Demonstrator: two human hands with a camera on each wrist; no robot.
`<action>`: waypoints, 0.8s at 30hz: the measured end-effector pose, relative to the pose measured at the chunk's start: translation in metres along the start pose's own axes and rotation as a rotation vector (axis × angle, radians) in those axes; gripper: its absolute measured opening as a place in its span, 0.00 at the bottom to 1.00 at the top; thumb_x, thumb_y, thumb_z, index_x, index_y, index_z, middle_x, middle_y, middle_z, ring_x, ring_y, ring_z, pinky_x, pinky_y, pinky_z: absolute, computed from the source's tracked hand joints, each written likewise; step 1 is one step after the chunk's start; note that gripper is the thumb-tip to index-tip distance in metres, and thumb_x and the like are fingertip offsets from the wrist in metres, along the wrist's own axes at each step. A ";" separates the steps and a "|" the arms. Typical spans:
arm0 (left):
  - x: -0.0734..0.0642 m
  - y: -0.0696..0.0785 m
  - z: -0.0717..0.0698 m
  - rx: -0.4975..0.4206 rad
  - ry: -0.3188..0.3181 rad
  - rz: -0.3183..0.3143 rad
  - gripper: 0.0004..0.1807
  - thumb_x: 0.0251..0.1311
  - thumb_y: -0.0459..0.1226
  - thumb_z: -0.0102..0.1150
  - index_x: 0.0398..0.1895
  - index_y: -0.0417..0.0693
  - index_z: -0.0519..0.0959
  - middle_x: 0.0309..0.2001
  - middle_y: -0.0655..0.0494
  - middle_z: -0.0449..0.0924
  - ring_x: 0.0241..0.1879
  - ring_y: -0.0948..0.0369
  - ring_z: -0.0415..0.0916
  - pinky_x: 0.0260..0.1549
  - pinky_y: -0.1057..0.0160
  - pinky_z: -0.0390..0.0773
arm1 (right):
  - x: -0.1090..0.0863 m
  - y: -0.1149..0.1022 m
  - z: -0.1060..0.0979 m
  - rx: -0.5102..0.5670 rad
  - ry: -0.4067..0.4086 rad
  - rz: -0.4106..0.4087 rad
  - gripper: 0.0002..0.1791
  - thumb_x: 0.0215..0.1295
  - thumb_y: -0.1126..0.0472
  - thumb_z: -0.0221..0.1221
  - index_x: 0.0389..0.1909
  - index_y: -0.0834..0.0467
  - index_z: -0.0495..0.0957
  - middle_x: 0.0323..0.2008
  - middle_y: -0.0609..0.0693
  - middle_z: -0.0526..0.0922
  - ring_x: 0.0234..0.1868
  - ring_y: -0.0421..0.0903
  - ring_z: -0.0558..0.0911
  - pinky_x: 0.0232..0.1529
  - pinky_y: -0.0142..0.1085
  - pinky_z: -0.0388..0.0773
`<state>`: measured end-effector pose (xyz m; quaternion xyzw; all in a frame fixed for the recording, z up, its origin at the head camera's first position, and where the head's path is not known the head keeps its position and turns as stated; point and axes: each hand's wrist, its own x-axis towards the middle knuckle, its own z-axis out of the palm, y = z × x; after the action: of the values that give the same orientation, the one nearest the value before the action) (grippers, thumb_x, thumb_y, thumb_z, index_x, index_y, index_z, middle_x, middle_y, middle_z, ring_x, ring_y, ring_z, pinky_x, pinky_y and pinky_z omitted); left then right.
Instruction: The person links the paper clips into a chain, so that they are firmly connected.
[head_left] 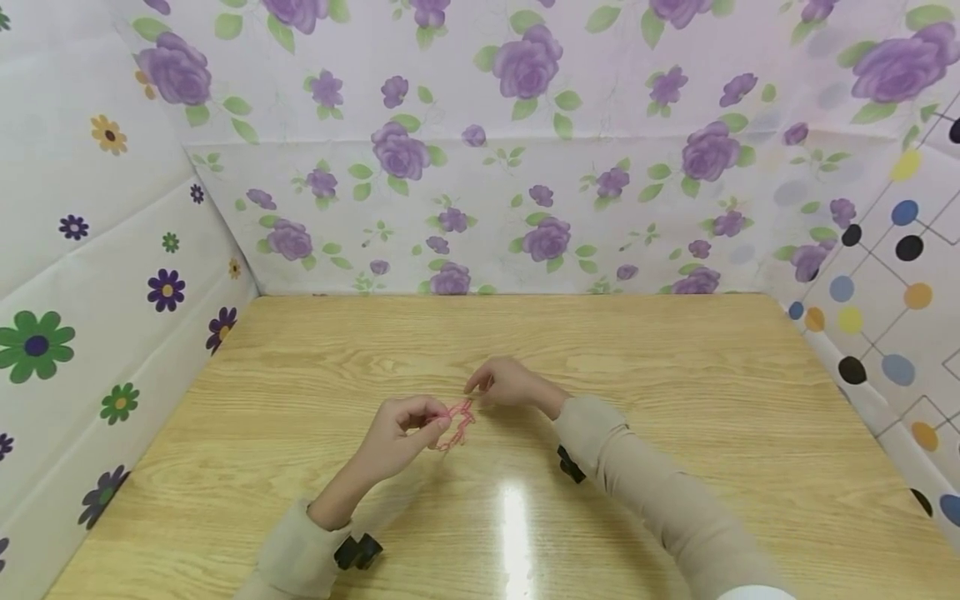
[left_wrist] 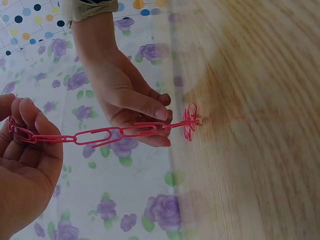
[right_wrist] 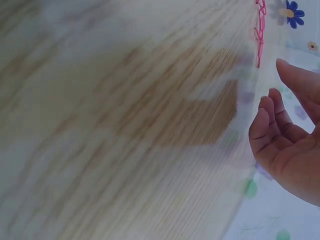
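A chain of linked pink paper clips (head_left: pixel 467 414) lies between my two hands in the head view. My left hand (head_left: pixel 405 429) pinches one end of it between thumb and fingers. In the left wrist view the chain (left_wrist: pixel 97 136) runs from the curled left fingers (left_wrist: pixel 50 137) down to a small cluster of clips at the wooden tabletop. Close beyond the chain is my right hand (head_left: pixel 510 383), fingers loosely bent. The right wrist view shows a gap between the right thumb and fingers (right_wrist: pixel 260 131), with nothing held there and the chain (right_wrist: pixel 260 32) apart from them.
The light wooden table (head_left: pixel 637 350) reflects a bright strip of light near its front. A purple-flowered cloth (head_left: pixel 525 167) hangs behind its far edge, with patterned cloths on both sides. A black wrist device (head_left: pixel 358 552) is on the left sleeve, another (head_left: pixel 570 464) on the right.
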<state>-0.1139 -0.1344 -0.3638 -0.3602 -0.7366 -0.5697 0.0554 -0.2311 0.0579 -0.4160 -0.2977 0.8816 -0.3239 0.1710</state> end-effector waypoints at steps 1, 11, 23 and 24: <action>0.000 0.000 0.000 0.002 -0.001 -0.003 0.10 0.54 0.17 0.49 0.25 0.36 0.76 0.16 0.47 0.69 0.17 0.68 0.64 0.13 0.68 0.66 | 0.002 0.000 0.001 -0.007 -0.002 0.004 0.13 0.53 0.69 0.62 0.40 0.57 0.83 0.38 0.51 0.81 0.40 0.46 0.77 0.39 0.35 0.74; 0.002 0.002 0.001 0.000 0.003 -0.001 0.10 0.53 0.16 0.49 0.25 0.34 0.76 0.17 0.46 0.70 0.17 0.68 0.65 0.13 0.69 0.66 | 0.016 0.000 0.009 0.010 -0.034 0.063 0.14 0.44 0.73 0.62 0.34 0.57 0.84 0.37 0.50 0.82 0.41 0.46 0.78 0.40 0.36 0.75; 0.002 -0.001 0.002 -0.007 0.007 0.007 0.09 0.53 0.16 0.49 0.26 0.34 0.76 0.18 0.45 0.71 0.15 0.58 0.66 0.14 0.67 0.68 | 0.016 0.000 0.016 -0.093 -0.016 0.017 0.05 0.49 0.69 0.65 0.21 0.58 0.80 0.22 0.44 0.78 0.27 0.39 0.73 0.31 0.29 0.71; 0.002 -0.001 0.002 -0.008 0.006 0.007 0.09 0.53 0.16 0.49 0.26 0.34 0.76 0.18 0.47 0.72 0.15 0.57 0.66 0.14 0.67 0.68 | 0.015 0.000 0.016 -0.100 -0.012 0.017 0.05 0.49 0.69 0.66 0.21 0.59 0.80 0.22 0.44 0.78 0.26 0.38 0.72 0.30 0.28 0.70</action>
<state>-0.1155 -0.1313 -0.3646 -0.3613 -0.7329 -0.5736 0.0582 -0.2342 0.0409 -0.4298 -0.3005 0.8981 -0.2763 0.1637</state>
